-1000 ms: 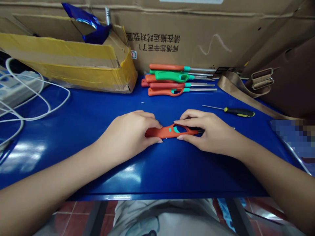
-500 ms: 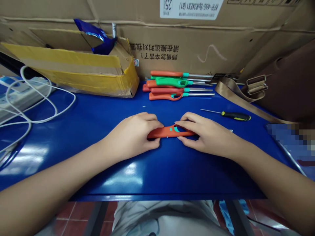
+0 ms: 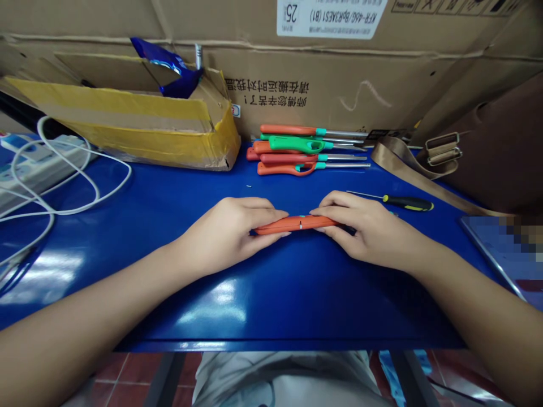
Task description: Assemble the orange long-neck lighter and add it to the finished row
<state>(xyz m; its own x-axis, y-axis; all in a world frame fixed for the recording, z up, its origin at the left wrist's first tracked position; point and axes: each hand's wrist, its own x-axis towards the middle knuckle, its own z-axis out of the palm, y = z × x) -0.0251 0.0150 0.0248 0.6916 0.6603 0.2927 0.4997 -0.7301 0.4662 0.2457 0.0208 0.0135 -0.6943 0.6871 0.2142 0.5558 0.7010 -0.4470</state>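
Between both hands, an orange long-nosed lighter lies lengthwise just over the blue table, its narrow seam edge turned up toward me. My left hand pinches the left end of the handle between thumb and fingers. My right hand grips the other end near the trigger opening, covering most of that part and the metal nozzle. A small turquoise bit shows on the far side of the handle. Beyond the hands, several more orange, red and green lighters are piled with their metal nozzles pointing right.
A black and yellow screwdriver lies beyond my right hand. Brown strap trails at the right. A yellow-taped cardboard box stands back left, near a power strip and white cable. Large cardboard walls the back.
Both hands have rolled the orange lighter, so its broad side with the trigger opening has turned away and the narrow seam edge shows. My left fingers have slid slightly right along it.
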